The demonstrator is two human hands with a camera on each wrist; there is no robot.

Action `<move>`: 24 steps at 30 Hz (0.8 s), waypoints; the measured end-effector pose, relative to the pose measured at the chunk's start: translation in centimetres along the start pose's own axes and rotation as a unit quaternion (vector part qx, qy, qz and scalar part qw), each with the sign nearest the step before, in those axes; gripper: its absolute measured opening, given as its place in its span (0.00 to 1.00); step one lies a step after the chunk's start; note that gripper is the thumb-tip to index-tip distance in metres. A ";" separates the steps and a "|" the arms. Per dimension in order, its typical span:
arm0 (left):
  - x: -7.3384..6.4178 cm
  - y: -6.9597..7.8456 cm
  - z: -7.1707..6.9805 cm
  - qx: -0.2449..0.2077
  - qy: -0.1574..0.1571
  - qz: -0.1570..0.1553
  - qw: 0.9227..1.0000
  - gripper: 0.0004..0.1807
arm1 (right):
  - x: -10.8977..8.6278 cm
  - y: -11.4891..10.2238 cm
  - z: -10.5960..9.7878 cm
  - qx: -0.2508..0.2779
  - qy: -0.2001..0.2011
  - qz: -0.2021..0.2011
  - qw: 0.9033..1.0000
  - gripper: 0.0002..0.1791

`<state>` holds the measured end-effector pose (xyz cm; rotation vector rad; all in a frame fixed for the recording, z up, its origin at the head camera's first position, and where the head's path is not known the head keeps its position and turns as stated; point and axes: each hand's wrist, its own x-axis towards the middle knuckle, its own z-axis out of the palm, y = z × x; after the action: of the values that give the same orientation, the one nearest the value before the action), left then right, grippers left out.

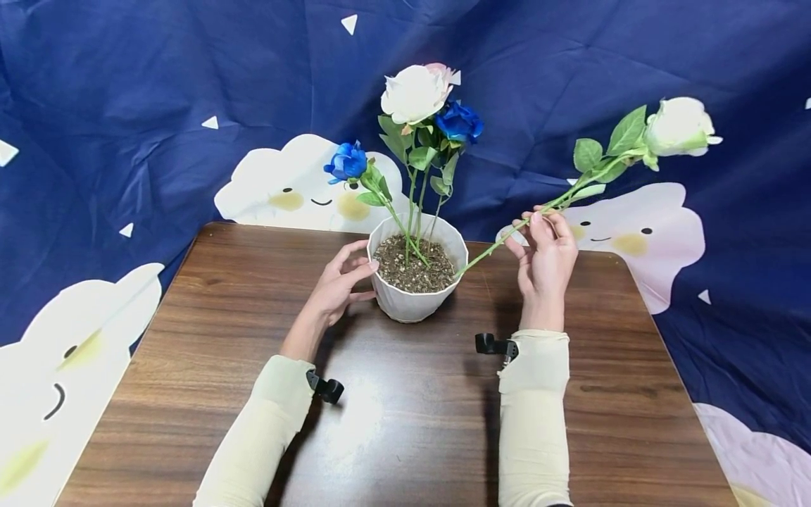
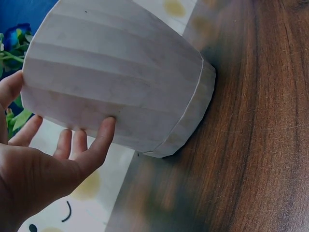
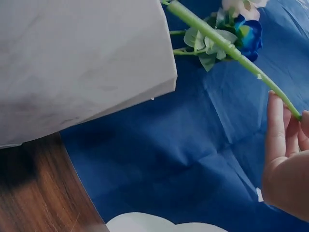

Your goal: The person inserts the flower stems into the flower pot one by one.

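A white faceted flower pot (image 1: pixel 408 308) filled with dark soil (image 1: pixel 405 271) stands upright on the table. My left hand (image 1: pixel 338 285) rests spread fingers against the pot's left side, thumb by the rim; the left wrist view shows fingertips touching the wall. With thumb and fingers, my right hand (image 1: pixel 548 257) pinches the green stem (image 3: pixel 231 50) of a white rose (image 1: pixel 679 128). This rose slants up to the right, its lower end at the pot's right rim; whether it touches soil I cannot tell. In the soil stand a white rose (image 1: pixel 415 95) and blue flowers (image 1: pixel 459 121).
A brown wooden table (image 1: pixel 405 422) lies under the pot and both forearms. Behind it hangs a dark blue cloth (image 1: pixel 253 63) printed with smiling white clouds and small triangles. A pinkish bloom (image 1: pixel 440 69) shows behind the standing white rose. Each sleeve carries a black wrist mount (image 1: pixel 326 387).
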<state>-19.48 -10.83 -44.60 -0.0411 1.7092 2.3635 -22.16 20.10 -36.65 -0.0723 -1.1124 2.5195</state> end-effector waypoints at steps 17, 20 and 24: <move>0.1 -0.2 -0.2 -0.002 0.003 -0.001 1.000 0.32 | 0.0 2.9 2.4 -0.135 -0.084 -0.028 0.987 0.06; 0.2 -0.2 -0.2 -0.003 0.003 0.001 1.000 0.31 | 0.0 3.4 2.5 -0.165 -0.099 -0.027 0.981 0.06; 0.1 -0.2 -0.2 -0.002 0.004 0.001 1.000 0.31 | -0.1 4.1 2.7 -0.197 -0.125 -0.025 0.972 0.06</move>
<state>-19.59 -10.91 -44.84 -0.0499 1.7087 2.3713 -23.89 15.65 -37.72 0.1706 -1.6805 2.2720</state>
